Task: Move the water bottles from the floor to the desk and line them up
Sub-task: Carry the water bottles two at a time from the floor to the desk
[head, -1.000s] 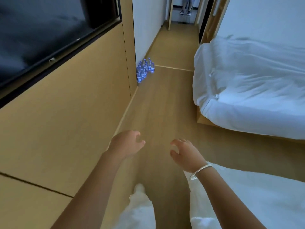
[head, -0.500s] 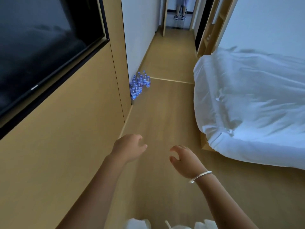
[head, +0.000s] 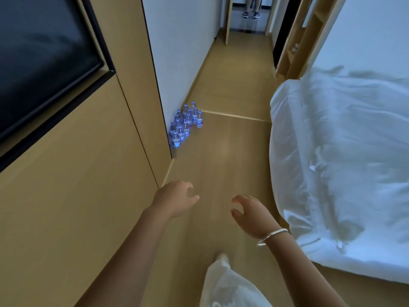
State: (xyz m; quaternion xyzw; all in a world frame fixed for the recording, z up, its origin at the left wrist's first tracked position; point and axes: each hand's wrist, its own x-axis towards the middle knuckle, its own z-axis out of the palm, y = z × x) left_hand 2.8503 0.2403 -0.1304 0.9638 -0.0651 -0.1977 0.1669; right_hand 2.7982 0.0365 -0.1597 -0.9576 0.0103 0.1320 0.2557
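Closer than a second ago to clear plastic blue-labelled water bottles (head: 185, 125), clustered on wooden floor (head: 223, 156) against wall. Left hand (head: 174, 200), right hand (head: 252, 214): fingers loosely spread, holding nothing. White bed (head: 345, 151) alongside. Pickup not begun; desk not visible.

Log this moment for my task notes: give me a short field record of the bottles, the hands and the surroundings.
bottles: water bottles upright in a cluster on the floor, against the white wall
left hand: empty, fingers loosely curled, held out ahead
right hand: empty, fingers loosely curled, bracelet on wrist
contact: neither hand near the bottles
right side: bed with white bedding
left side: wood panel under a dark screen
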